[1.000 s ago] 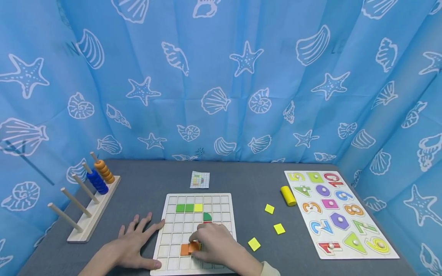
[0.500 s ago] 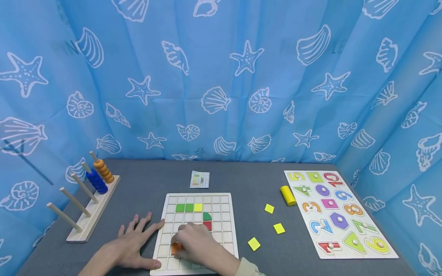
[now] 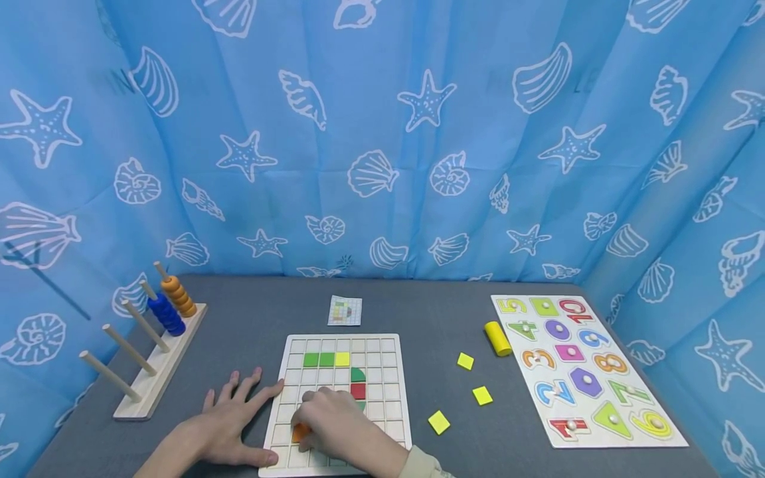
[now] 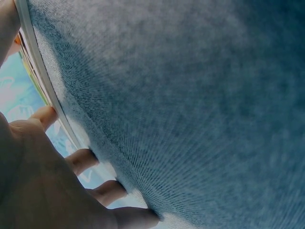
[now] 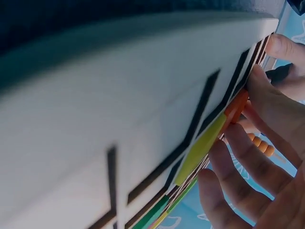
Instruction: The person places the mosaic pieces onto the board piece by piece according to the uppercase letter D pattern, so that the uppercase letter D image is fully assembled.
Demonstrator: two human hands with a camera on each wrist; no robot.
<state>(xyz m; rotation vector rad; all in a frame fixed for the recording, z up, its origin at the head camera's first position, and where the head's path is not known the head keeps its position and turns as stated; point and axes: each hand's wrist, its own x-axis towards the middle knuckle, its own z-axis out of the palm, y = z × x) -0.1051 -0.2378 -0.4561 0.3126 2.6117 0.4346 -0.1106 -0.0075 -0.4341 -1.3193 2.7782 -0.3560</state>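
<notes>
Orange tile (image 3: 300, 433): located over the lower left part of the gridded board (image 3: 391, 392), pinched between thumb and fingers of the right hand (image 3: 335, 421); whether seated in a cell, cannot be told. Yellow tile (image 5: 202, 148): on the board, just beside the orange, seen from the right wrist. Left hand (image 3: 224, 428): fingers straight and spread, thumb and index touching the board's left edge, other fingertips on the grey table (image 3: 430, 318). Upper board row: two green tiles (image 3: 311, 359) and one yellow square (image 3: 342, 359), side by side. Below, to the right: green quarter-round (image 3: 357, 375), then red tile (image 3: 358, 391). Right of board: three loose yellow tiles (image 3: 439, 422), yellow cylinder (image 3: 498, 338), number puzzle (image 3: 562, 370). Beyond board: small printed card (image 3: 344, 311). Far left: wooden peg stand (image 3: 170, 362) with blue beads (image 3: 167, 315) and orange beads (image 3: 179, 296). Backdrop: blue shell-patterned curtain (image 3: 382, 133).
</notes>
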